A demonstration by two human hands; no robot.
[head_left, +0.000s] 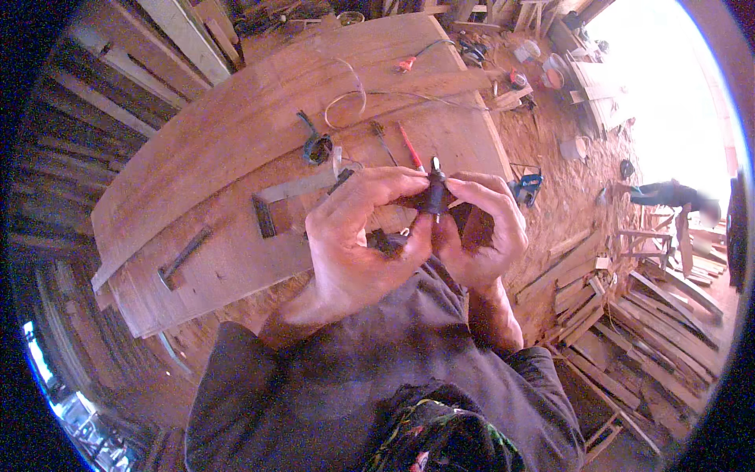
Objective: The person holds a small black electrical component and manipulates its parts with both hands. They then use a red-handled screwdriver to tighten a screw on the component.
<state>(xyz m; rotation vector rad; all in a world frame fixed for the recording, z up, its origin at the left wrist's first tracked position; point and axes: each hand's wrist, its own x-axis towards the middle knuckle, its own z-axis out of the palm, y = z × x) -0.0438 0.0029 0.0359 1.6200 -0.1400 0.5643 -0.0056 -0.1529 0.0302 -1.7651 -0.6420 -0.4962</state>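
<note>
Small black part with a pale tip, held upright in front of the chest, above the near edge of the wooden bench. Left hand: fingers curled, thumb and forefinger pinched on the part's left side. Right hand: fingers closed on its right side; the two hands touch. What the part is cannot be told. On the bench just beyond: red screwdriver, metal square, black clamp, white cord. Sawdust floor and stacked planks to the right.
</note>
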